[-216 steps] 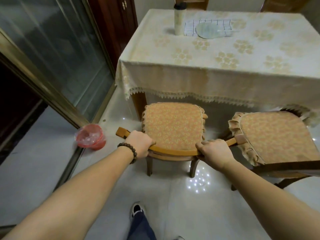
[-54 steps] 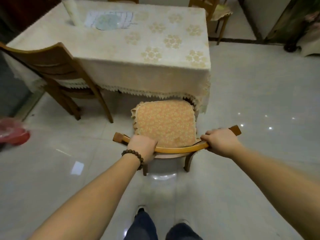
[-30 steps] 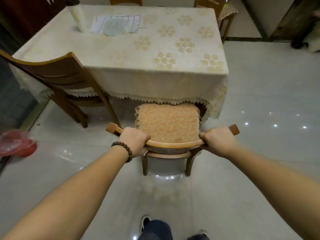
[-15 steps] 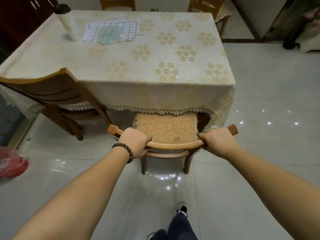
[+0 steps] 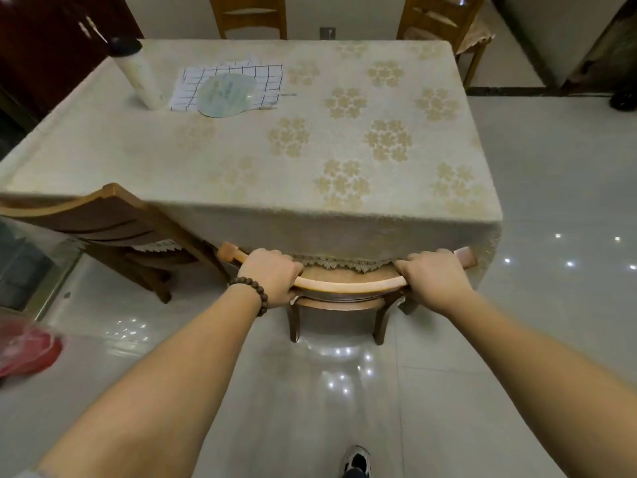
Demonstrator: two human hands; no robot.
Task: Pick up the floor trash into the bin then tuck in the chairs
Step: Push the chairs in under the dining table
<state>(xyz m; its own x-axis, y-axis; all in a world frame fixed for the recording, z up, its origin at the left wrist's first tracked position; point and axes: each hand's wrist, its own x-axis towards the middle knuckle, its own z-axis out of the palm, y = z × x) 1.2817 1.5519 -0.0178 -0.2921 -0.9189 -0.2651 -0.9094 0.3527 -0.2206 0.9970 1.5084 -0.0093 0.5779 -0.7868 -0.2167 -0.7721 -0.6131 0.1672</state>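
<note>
A wooden chair (image 5: 346,286) stands pushed under the near edge of the table (image 5: 262,160); its orange cushion is almost wholly hidden by the lace-trimmed cloth. My left hand (image 5: 270,276) grips the left part of the curved top rail. My right hand (image 5: 432,276) grips the right part of the same rail. A second wooden chair (image 5: 100,219) stands to the left, tucked under the table's left corner. The red bin (image 5: 24,350) with a clear liner sits on the floor at the far left edge, blurred.
On the table's far left stand a pale bottle (image 5: 136,75), a checked cloth (image 5: 241,77) and a round fan (image 5: 225,94). Two more chairs (image 5: 250,15) stand behind the table. Glossy tiled floor spreads to the right. My shoe (image 5: 356,460) shows at the bottom.
The chair has slid forward under the table, so the cushion is now nearly covered by the cloth. Both hands keep their grip on the rail, and I have stepped closer.
</note>
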